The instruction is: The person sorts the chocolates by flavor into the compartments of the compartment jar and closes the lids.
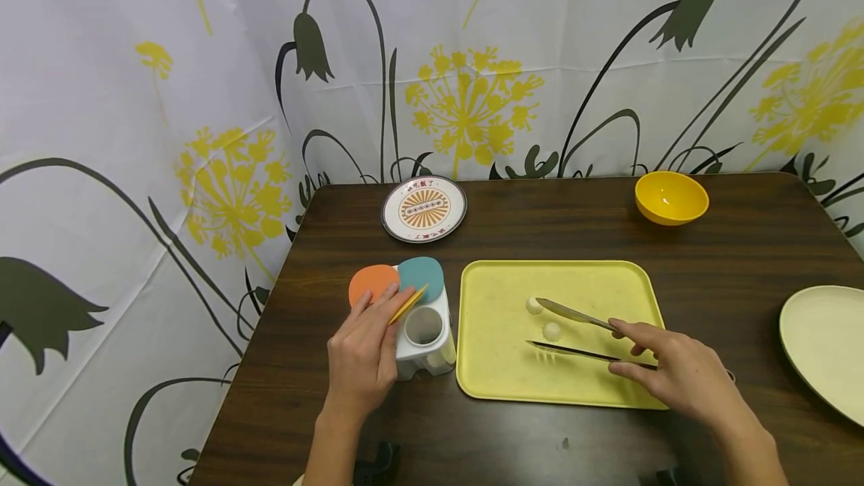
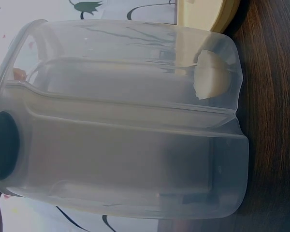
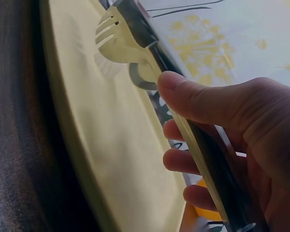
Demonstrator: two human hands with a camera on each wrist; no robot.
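Observation:
My left hand (image 1: 364,347) rests over a see-through storage box (image 1: 403,375), thumb on its right side and fingers across the lids. An orange lid (image 1: 371,281) and a teal lid (image 1: 424,276) lie flat. Beside the fingers a yellow lid (image 1: 408,304) stands edge-on, above an uncovered round opening. In the left wrist view a white chunk (image 2: 211,75) sits at the bottom of one compartment. My right hand (image 1: 678,370) holds metal tongs (image 1: 577,313), their arms apart over the yellow tray (image 1: 499,366). Two small white pieces (image 1: 551,331) lie between and near the tong tips.
A patterned plate (image 1: 398,223) stands at the back left and a yellow bowl (image 1: 670,199) at the back right. To the far right a pale plate (image 1: 826,343) lies on the dark wooden table (image 1: 567,216). A floral curtain (image 1: 574,6) hangs behind.

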